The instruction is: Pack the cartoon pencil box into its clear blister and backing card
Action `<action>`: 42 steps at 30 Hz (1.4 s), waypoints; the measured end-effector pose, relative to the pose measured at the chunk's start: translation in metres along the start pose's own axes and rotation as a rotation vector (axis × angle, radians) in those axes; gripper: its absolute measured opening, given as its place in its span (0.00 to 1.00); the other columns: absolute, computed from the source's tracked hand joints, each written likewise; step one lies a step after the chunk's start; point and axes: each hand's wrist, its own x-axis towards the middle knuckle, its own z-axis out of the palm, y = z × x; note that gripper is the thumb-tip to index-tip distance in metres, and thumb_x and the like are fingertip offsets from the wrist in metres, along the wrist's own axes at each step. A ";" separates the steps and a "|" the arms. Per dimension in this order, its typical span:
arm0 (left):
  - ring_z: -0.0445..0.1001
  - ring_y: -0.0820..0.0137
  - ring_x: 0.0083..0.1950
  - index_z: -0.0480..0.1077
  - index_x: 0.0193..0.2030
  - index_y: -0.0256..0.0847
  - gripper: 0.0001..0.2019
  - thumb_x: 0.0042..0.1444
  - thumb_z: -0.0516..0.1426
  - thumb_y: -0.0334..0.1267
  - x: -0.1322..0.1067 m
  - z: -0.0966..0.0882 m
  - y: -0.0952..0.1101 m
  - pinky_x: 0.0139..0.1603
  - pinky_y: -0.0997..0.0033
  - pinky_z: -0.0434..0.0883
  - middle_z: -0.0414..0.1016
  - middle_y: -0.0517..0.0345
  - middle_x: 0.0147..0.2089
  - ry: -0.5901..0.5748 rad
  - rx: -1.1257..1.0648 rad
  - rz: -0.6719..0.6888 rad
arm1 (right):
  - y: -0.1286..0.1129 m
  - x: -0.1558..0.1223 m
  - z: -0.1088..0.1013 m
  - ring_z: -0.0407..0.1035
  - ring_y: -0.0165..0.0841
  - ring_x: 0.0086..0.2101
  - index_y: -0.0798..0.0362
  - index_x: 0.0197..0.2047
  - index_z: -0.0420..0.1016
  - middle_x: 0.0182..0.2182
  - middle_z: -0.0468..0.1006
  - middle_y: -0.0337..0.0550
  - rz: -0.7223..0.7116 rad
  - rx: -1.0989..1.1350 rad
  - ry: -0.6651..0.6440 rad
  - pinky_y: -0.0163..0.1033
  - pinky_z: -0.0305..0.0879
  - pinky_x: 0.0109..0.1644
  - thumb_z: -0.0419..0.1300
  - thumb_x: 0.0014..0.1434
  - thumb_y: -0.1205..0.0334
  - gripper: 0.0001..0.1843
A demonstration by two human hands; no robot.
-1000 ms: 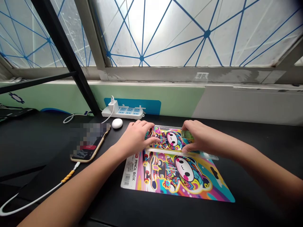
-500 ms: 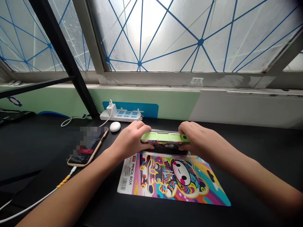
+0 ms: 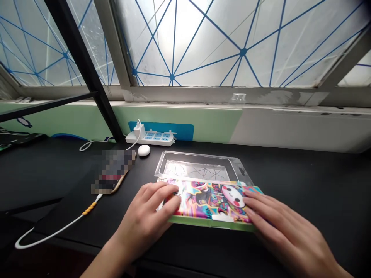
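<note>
A pencil box (image 3: 211,204) with a colourful cartoon print on top and a light green side lies between my hands, close in front of me. My left hand (image 3: 147,212) grips its left end, fingers on top and the thumb toward the front. At the right end my right hand (image 3: 286,227) is wrapped over the edge, its fingers on the printed face. Behind the box lies a clear plastic tray (image 3: 197,170), with nothing visible in it. The printed backing card is mostly or fully hidden by the box.
To the left a phone (image 3: 117,173) lies plugged into a white cable (image 3: 66,225). Near it are a round white case (image 3: 143,150) and a white power strip (image 3: 158,138) against the wall. A black metal post (image 3: 84,73) rises at the back left.
Both hands have come nearer to me with the pencil box, which has turned from showing its green side to showing its printed top. The clear tray now lies behind it; the card is covered.
</note>
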 end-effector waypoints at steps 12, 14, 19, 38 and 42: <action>0.60 0.45 0.74 0.57 0.75 0.56 0.42 0.56 0.68 0.53 -0.038 0.005 0.001 0.69 0.41 0.66 0.63 0.48 0.73 -0.413 -0.241 -0.637 | -0.019 0.009 0.013 0.74 0.46 0.59 0.54 0.62 0.63 0.57 0.79 0.65 0.074 0.124 -0.054 0.52 0.74 0.60 0.62 0.66 0.43 0.31; 0.62 0.47 0.73 0.54 0.76 0.57 0.42 0.57 0.67 0.52 -0.039 0.005 0.001 0.69 0.43 0.67 0.64 0.49 0.73 -0.405 -0.245 -0.660 | -0.016 0.003 0.011 0.74 0.48 0.59 0.53 0.63 0.62 0.59 0.77 0.66 0.191 0.162 -0.096 0.54 0.76 0.59 0.63 0.65 0.43 0.32; 0.66 0.48 0.70 0.50 0.78 0.57 0.46 0.57 0.67 0.49 -0.041 0.010 -0.001 0.67 0.45 0.69 0.66 0.47 0.71 -0.377 -0.229 -0.691 | -0.009 -0.006 0.003 0.70 0.48 0.62 0.49 0.66 0.63 0.64 0.72 0.61 0.389 0.276 -0.226 0.54 0.74 0.59 0.66 0.63 0.51 0.32; 0.72 0.42 0.66 0.36 0.79 0.61 0.65 0.43 0.74 0.47 -0.046 0.013 0.000 0.60 0.41 0.75 0.73 0.48 0.66 -0.327 -0.216 -0.692 | 0.015 -0.015 0.004 0.77 0.43 0.41 0.41 0.45 0.83 0.43 0.80 0.45 0.823 0.430 -0.043 0.44 0.76 0.43 0.48 0.72 0.44 0.23; 0.75 0.45 0.63 0.61 0.72 0.61 0.47 0.45 0.73 0.55 -0.048 0.012 -0.004 0.60 0.48 0.76 0.73 0.51 0.66 -0.300 -0.213 -0.653 | 0.011 -0.039 -0.002 0.74 0.55 0.55 0.35 0.65 0.73 0.61 0.73 0.49 0.631 0.373 -0.134 0.54 0.77 0.53 0.42 0.66 0.28 0.37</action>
